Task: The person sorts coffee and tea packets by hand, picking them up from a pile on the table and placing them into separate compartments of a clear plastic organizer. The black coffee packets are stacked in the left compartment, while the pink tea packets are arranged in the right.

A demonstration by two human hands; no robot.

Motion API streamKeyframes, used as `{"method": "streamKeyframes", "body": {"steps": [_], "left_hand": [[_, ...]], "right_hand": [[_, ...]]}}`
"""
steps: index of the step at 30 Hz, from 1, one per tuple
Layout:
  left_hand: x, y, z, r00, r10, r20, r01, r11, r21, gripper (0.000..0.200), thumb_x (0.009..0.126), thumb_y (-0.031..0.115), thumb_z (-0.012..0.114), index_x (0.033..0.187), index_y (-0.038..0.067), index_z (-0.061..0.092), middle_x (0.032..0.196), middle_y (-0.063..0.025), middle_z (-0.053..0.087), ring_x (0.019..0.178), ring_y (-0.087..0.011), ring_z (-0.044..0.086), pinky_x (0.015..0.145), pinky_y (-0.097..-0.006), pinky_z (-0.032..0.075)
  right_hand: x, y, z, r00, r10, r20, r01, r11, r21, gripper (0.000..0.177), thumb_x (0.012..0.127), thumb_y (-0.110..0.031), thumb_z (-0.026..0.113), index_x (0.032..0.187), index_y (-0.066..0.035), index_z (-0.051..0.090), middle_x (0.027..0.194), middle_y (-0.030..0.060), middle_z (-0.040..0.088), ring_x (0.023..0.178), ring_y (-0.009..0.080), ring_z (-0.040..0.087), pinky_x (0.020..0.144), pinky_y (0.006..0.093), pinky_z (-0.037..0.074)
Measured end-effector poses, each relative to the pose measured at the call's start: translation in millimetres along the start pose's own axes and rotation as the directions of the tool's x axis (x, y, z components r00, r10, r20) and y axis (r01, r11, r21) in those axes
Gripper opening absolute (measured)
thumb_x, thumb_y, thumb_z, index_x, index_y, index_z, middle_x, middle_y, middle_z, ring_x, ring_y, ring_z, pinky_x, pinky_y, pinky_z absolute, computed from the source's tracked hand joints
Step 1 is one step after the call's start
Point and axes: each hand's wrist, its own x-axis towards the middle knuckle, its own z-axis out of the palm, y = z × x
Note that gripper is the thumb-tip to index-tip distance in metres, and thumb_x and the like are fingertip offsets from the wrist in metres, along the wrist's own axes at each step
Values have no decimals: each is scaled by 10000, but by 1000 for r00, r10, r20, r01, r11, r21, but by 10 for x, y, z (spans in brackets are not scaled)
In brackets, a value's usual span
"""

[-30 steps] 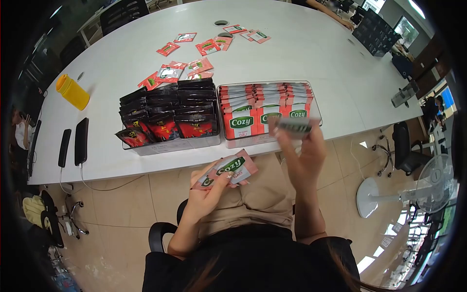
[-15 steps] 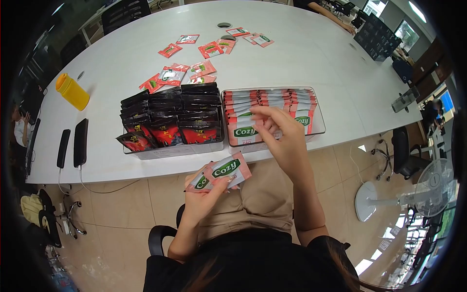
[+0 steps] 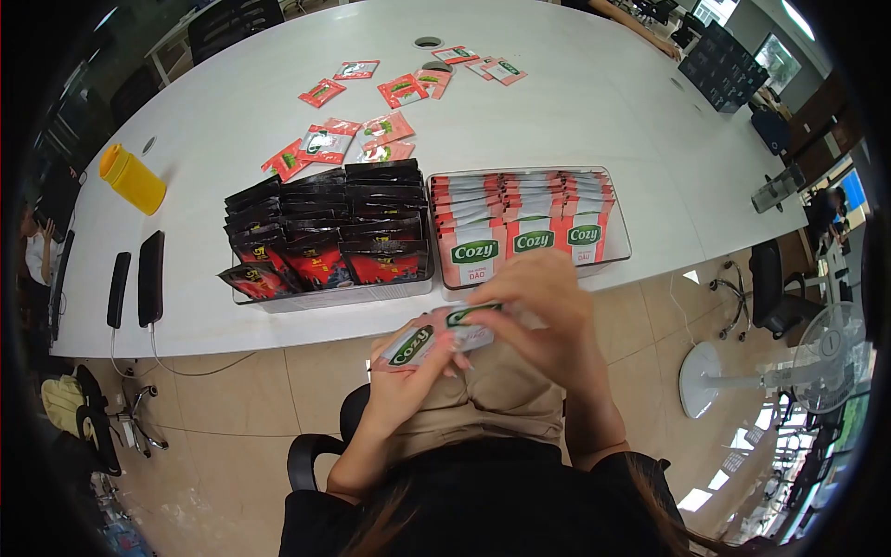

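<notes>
Pink-and-white Cozy sachets are held in my left hand, just off the table's front edge. My right hand pinches the right-hand sachet of this bunch by its upper edge, slightly blurred. Behind my right hand, a clear tray holds rows of Cozy sachets, packed upright. To its left stands a second clear tray, filled with rows of black-and-red sachets.
Loose red and pink sachets lie scattered behind the trays on the white table. A yellow bottle and two black devices with cables are at the left. Another person's arm rests at the far edge.
My right hand has come down from the Cozy tray to the sachets in my left hand and now grips one. The view has shifted slightly.
</notes>
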Motion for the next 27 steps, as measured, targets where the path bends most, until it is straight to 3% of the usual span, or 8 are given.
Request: {"method": "streamKeyframes", "body": {"steps": [4,7,12,14,18,20,24,27], "left_hand": [[35,22,25,1000,30,8,-29,999,-26,135,903,-7,557,1019,-66,593,958,-155,677,716,-131,650,614,-232,517],[25,-4,4,998,49,44,-46,997,-58,113,899,-14,560,992,-61,602,1008,-182,674,718,-130,649,626,-238,523],[59,-73,11,989,102,109,-106,994,32,108,869,-33,597,966,-67,630,1011,-187,675,734,-142,654,668,-250,539],[49,-23,38,996,-16,90,16,1000,-5,120,858,-38,609,969,-72,640,1005,-183,677,746,-148,658,685,-257,546],[77,-47,66,993,13,114,-20,998,56,154,857,-31,614,1003,-74,642,998,-162,681,778,-152,660,695,-263,553],[80,-39,108,992,-73,107,76,997,-24,158,856,-23,619,1005,-67,647,990,-148,684,787,-147,659,694,-259,551],[104,-136,96,976,87,198,-140,951,274,213,837,-21,638,1049,-44,643,961,-141,687,793,-149,665,706,-252,547],[118,-114,85,956,154,248,-248,876,412,281,807,-34,657,1086,-32,631,958,-140,686,791,-164,672,704,-255,540]], "right_hand": [[-11,155,-185,912,147,-383,-106,987,124,153,730,50,697,853,-27,649,830,61,652,777,174,592,701,279,464],[48,338,-346,849,-7,-529,-57,993,-106,143,742,71,670,860,-4,642,842,71,658,784,162,595,687,260,474],[70,448,-310,969,155,-193,-189,967,-171,233,739,-6,699,966,-23,648,920,75,651,894,251,579,792,332,458],[79,421,-249,967,124,-223,-170,965,-200,253,741,-4,695,988,-22,649,960,78,659,936,246,589,829,337,444],[-31,367,-222,971,-2,-240,-50,976,-210,303,715,-39,728,1010,-33,661,1009,74,663,986,239,594,848,346,435],[-65,198,-241,996,1,-90,-2,1000,-16,336,684,-51,751,1009,-46,664,997,75,662,973,233,598,836,338,435],[-126,8,-129,967,-55,249,23,991,128,361,649,-63,776,993,-57,668,954,76,662,938,227,608,801,334,439],[-216,132,-121,977,-120,178,102,989,109,303,667,-14,747,957,-23,659,920,75,657,906,224,609,791,332,449]]}}
